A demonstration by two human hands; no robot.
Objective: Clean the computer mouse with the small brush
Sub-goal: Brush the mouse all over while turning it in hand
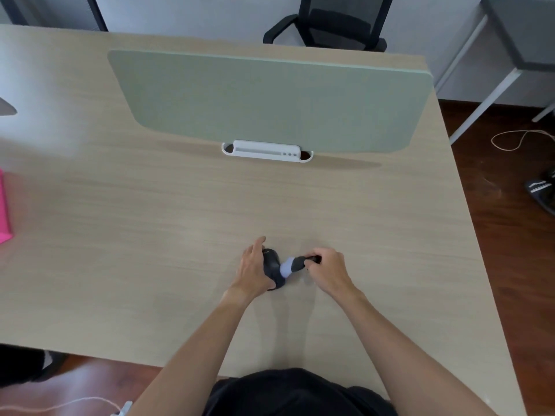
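Low in the frame, the mouse point(271, 270) is steadied by the left hand point(253, 270); the brush point(295, 264), gripped by the right hand point(329, 267), is swept across it. More strokes seem needed.

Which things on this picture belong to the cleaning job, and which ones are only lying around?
Belong to the job:
- black computer mouse, held by the left hand
- small brush, held in the right hand, bristles on the mouse
- table

Just lying about:
- green divider panel in its white clamp
- pink object at the left edge
- office chair
- sandal and cable on the floor
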